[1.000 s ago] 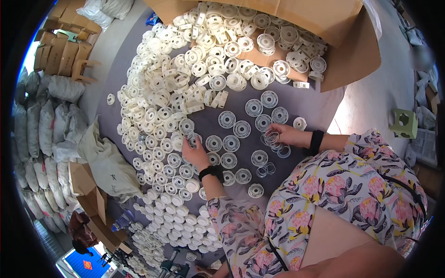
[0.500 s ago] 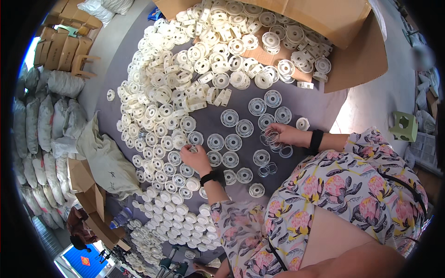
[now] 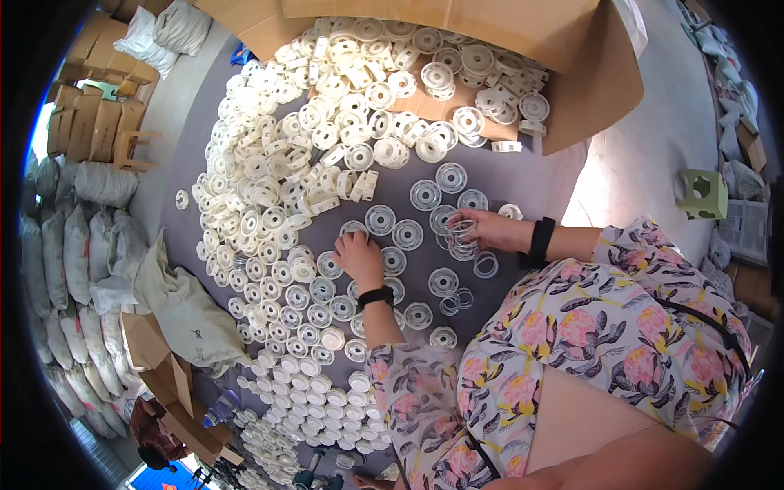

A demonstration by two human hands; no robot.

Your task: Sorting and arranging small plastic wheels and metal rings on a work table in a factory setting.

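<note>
My left hand (image 3: 359,258) reaches over the grey-covered table, its fingers bent over the rim of a white plastic wheel (image 3: 353,229). Part of that wheel is hidden under the fingers. To the right, my right hand (image 3: 488,231) grips several thin clear rings (image 3: 464,232), which dangle loosely from the fingers. Beneath and beside them lie white wheels with a shiny ring-like face, such as one wheel (image 3: 425,195) and another (image 3: 407,234). A few more clear rings (image 3: 457,302) rest on the cloth near my body, next to a wheel (image 3: 443,282).
A large heap of white wheels (image 3: 269,163) covers the far left. Behind it, an open cardboard box (image 3: 596,98) lies with wheels spilling out. Rows of white round parts (image 3: 310,400) fill the near left. A cloth sack (image 3: 192,314) and a green stool (image 3: 702,194) stand at the sides.
My left hand has moved away from me and slightly right, and now has a wheel beyond its earlier spot. The right hand keeps its rings. The whole view has shifted a little.
</note>
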